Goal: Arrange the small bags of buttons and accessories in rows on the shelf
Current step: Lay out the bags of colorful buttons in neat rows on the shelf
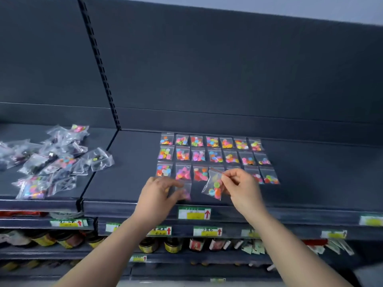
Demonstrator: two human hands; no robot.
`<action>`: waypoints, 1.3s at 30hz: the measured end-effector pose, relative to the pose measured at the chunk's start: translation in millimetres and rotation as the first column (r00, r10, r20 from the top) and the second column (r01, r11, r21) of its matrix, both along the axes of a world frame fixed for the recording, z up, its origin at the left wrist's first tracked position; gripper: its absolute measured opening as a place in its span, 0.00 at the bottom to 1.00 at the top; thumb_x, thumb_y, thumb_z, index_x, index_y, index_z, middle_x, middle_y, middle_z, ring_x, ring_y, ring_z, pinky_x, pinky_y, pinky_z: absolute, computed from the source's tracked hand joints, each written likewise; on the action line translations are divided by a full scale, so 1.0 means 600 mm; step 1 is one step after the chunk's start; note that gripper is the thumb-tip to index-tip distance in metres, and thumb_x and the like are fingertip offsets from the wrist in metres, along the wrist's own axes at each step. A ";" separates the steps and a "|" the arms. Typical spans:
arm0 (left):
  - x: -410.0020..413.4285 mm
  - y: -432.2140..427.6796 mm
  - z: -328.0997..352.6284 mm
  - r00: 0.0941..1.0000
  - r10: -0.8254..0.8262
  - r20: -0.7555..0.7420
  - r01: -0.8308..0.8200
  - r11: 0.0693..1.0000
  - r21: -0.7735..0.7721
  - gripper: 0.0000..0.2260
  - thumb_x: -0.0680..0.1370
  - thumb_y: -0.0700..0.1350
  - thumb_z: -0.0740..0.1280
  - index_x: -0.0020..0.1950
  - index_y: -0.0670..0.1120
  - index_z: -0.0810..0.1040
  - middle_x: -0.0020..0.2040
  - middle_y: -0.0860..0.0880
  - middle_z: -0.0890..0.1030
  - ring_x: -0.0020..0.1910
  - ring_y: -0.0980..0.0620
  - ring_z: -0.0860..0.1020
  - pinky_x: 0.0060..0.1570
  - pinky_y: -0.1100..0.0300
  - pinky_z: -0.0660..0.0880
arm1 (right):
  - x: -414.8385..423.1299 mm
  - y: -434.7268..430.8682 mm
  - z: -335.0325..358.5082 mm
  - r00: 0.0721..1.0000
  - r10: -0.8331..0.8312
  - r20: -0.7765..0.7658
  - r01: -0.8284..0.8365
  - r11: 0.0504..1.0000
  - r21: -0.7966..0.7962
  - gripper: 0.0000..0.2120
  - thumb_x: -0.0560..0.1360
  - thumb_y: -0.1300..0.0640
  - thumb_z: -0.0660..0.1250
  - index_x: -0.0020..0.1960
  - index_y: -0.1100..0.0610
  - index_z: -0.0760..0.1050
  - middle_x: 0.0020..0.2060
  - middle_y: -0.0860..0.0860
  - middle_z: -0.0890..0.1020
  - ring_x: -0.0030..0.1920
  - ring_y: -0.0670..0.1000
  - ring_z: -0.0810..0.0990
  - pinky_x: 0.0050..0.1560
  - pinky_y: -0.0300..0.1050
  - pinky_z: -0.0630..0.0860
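So the right hand (241, 186) has a small clear bag of buttons (214, 186) pinched by its top corner between thumb and fingertips, right at the red zip strip, and the bag hangs tilted below and to the left of that pinch, lifted just off the dark shelf (132, 162) near its front edge. You can see green, orange and red buttons bunched in the lower half of it. The left hand (160, 192) is palm-down next to it, fingers spread and pressing on another bag (186, 191) with pinkish stuff inside that lies flat at the front edge; not closed around it, more just resting on top. Behind both hands, toward the back of the shelf, there's a grid of laid-out bags (213, 154), three tidy rows running side to side, and the held bag sits in front of the third row, roughly mid-row. Over on the neighbouring shelf section to the left is a messy pile of unsorted bags (51, 156). Price labels (194, 212) are stuck along the shelf's front lip.
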State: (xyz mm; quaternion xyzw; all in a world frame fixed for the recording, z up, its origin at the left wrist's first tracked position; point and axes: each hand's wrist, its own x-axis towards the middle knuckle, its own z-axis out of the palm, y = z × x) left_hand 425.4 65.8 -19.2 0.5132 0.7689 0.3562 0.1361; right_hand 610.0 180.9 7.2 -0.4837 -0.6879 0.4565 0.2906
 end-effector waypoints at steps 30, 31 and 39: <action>-0.012 0.043 -0.070 0.973 0.051 -0.225 -0.056 0.998 -0.017 0.11 0.72 0.61 0.67 0.49 0.59 0.83 0.51 0.63 0.77 0.52 0.56 0.65 0.49 0.56 0.62 | -0.038 0.042 -0.107 0.871 0.277 0.406 -0.428 0.833 0.350 0.14 0.75 0.47 0.67 0.58 0.51 0.81 0.49 0.43 0.76 0.49 0.42 0.74 0.46 0.33 0.71; -0.011 0.043 -0.070 0.973 0.051 -0.225 -0.057 0.998 -0.022 0.10 0.72 0.59 0.69 0.50 0.59 0.83 0.52 0.62 0.77 0.52 0.56 0.65 0.50 0.56 0.62 | -0.038 0.042 -0.107 0.875 0.273 0.399 -0.421 0.837 0.350 0.15 0.75 0.46 0.67 0.59 0.50 0.80 0.50 0.43 0.75 0.48 0.42 0.75 0.46 0.32 0.72; -0.011 0.039 -0.059 0.982 0.051 -0.182 -0.064 0.996 -0.068 0.10 0.75 0.56 0.69 0.54 0.58 0.82 0.54 0.62 0.77 0.56 0.55 0.67 0.53 0.57 0.62 | -0.036 0.047 -0.104 0.891 0.271 0.363 -0.400 0.848 0.347 0.13 0.75 0.48 0.67 0.58 0.51 0.80 0.50 0.41 0.74 0.41 0.41 0.74 0.40 0.28 0.69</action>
